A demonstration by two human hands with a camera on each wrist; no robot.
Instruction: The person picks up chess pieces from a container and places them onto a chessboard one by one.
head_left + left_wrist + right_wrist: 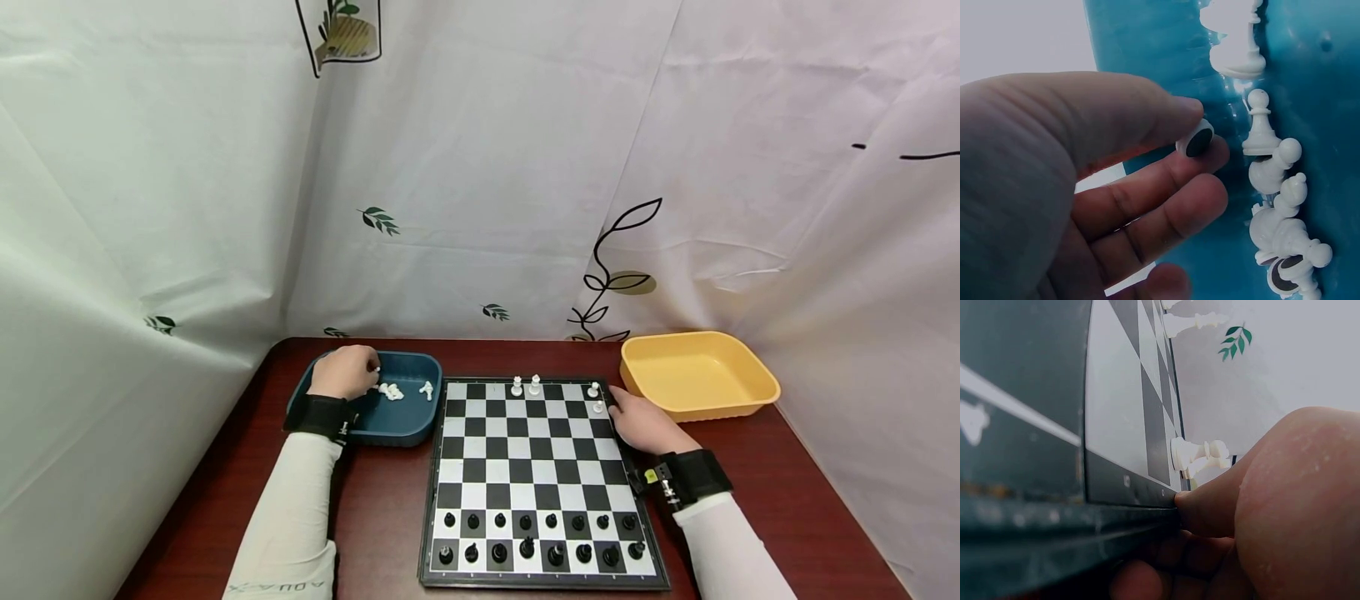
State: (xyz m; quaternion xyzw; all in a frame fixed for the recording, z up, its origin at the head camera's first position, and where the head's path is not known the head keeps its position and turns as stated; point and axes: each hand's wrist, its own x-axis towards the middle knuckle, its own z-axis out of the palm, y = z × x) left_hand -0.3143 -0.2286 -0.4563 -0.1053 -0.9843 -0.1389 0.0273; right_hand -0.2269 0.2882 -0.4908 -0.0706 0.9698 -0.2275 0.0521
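My left hand (pixel 345 372) is over the blue tray (pixel 386 438), pinching a small white chess piece (pixel 1196 141) between thumb and fingers; its dark round base faces the left wrist camera, and the rest of it is mostly hidden. Below the fingers, several white chess pieces (pixel 1261 134) lie jumbled in the tray. At the chessboard's far right side, my right hand (pixel 648 423) grips the edge of the chessboard (pixel 528 448), thumb on the rim and fingers curled against the side. Close to that thumb stand a white pawn (pixel 597 407) and another white piece (pixel 593 389).
Two more white pieces (pixel 534 385) stand along the board's far edge. Black pieces (pixel 556 554) fill the two near rows. A yellow tray (pixel 701 412) is at the back right of the dark red table (pixel 378 517). Behind it all hangs a white patterned cloth (pixel 480 167).
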